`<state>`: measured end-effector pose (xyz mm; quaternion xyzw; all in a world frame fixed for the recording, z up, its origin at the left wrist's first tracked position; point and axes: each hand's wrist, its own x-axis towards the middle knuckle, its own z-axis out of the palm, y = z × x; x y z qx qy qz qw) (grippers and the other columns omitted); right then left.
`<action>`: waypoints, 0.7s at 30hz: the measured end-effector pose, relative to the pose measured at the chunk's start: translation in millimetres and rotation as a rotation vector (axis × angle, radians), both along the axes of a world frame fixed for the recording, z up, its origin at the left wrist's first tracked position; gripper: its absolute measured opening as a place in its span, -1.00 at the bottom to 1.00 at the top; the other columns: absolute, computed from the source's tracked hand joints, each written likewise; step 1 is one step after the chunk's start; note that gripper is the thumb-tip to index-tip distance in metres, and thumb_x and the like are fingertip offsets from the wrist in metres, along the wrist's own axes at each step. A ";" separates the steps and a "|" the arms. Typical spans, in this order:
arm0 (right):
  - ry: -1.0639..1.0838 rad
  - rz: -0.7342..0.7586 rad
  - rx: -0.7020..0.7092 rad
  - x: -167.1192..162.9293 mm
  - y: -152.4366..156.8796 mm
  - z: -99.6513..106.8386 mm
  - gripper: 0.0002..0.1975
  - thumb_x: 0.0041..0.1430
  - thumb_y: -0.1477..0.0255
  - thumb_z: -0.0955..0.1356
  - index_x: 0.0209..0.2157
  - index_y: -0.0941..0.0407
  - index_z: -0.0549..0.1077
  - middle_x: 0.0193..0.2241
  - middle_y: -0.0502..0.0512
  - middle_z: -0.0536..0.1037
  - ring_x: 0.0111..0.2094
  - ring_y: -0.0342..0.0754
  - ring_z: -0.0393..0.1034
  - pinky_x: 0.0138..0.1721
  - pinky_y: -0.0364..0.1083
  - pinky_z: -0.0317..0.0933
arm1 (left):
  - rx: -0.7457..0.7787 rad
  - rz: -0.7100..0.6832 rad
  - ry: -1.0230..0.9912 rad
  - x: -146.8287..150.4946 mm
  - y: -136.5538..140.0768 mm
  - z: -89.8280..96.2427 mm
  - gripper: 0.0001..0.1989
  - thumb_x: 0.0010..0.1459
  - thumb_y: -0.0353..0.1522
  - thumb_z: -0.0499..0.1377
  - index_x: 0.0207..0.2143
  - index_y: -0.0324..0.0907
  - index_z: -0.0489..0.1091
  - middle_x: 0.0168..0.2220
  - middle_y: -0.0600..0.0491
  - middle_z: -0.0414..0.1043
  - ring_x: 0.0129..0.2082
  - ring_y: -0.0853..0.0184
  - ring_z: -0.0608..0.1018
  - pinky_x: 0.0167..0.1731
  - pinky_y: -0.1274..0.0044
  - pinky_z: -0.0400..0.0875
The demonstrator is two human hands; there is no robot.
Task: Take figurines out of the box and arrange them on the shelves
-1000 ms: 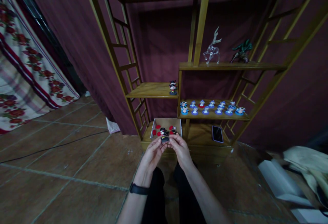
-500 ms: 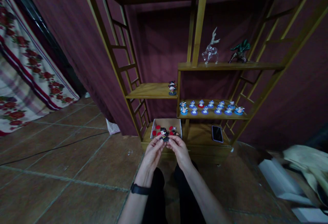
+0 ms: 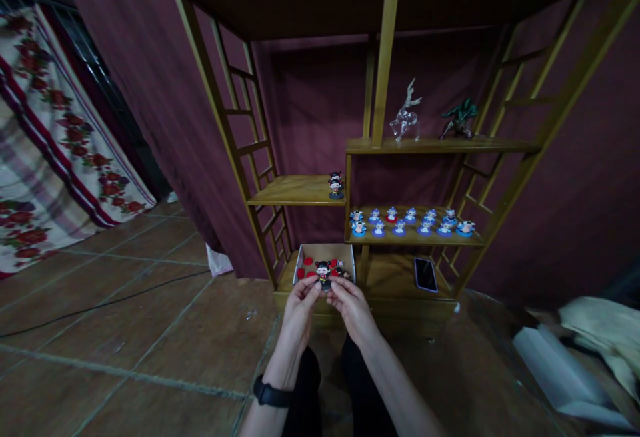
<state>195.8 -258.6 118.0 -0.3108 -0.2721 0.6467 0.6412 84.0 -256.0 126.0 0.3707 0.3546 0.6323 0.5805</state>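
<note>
Between my two hands is a small cartoon figurine point(image 3: 323, 271) with black hair buns, a white face and a dark base. My left hand point(image 3: 301, 300) pinches the base from the left, and my right hand point(image 3: 349, 300) pinches it from the right. The figurine is upright, its face toward me. Just behind it, an open cardboard box point(image 3: 326, 250) on the bottom shelf holds several red round pieces and small figures. Two similar black-haired figurines point(image 3: 335, 187) stand one behind the other at the right end of the left middle shelf point(image 3: 295, 190).
Several blue-and-white figurines point(image 3: 399, 227) stand in two rows on the right shelf. Above them are a clear deer ornament point(image 3: 406, 117) and a green-and-dark figure point(image 3: 461, 118). A phone point(image 3: 425, 273) lies on the bottom shelf. White boxes point(image 3: 563, 373) are on the floor at right.
The figurine has turned in my fingers, so its face now points more toward me. My view has tilted up a little, and the shelves appear lower.
</note>
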 end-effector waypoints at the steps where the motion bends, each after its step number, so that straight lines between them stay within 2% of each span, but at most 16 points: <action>1: 0.006 0.005 0.000 0.8 0.7 0.1 -0.70 -0.17 0.34 0.47 -0.32 0.13 0.51 -0.46 0.04 0.52 -0.46 -0.16 0.37 -0.39 -0.14 0.27 | -0.010 -0.012 -0.019 -0.5 -0.3 0.7 -0.67 -0.12 -0.39 0.29 -0.23 -0.26 0.41 -0.29 -0.04 0.48 -0.36 0.37 0.51 -0.25 0.50 0.33; 5: 0.026 0.036 -0.006 2.0 4.1 -1.4 -0.69 -0.17 0.34 0.47 -0.31 0.13 0.51 -0.47 0.05 0.52 -0.45 -0.14 0.39 -0.36 -0.12 0.29 | -0.006 -0.001 -0.052 -1.6 1.7 2.0 -0.66 -0.18 -0.44 0.32 -0.26 -0.23 0.42 -0.30 -0.01 0.49 -0.30 0.37 0.50 -0.21 0.50 0.31; 13: 0.025 0.087 -0.031 0.0 2.8 1.1 -0.69 -0.19 0.37 0.48 -0.31 0.15 0.51 -0.44 0.07 0.55 -0.46 -0.17 0.39 -0.40 -0.16 0.29 | 0.047 0.094 0.036 0.7 0.2 4.6 -0.56 -0.25 -0.49 0.34 -0.22 -0.22 0.38 -0.28 0.00 0.48 -0.27 0.35 0.49 -0.16 0.49 0.30; 21: 0.040 0.109 -0.031 -1.4 3.6 0.6 -0.70 -0.20 0.42 0.48 -0.33 0.15 0.50 -0.40 0.08 0.56 -0.43 -0.13 0.42 -0.37 -0.11 0.33 | 0.009 0.054 0.010 -4.0 -3.2 4.6 -0.57 -0.25 -0.46 0.34 -0.22 -0.25 0.40 -0.26 -0.04 0.50 -0.29 0.35 0.50 -0.15 0.48 0.30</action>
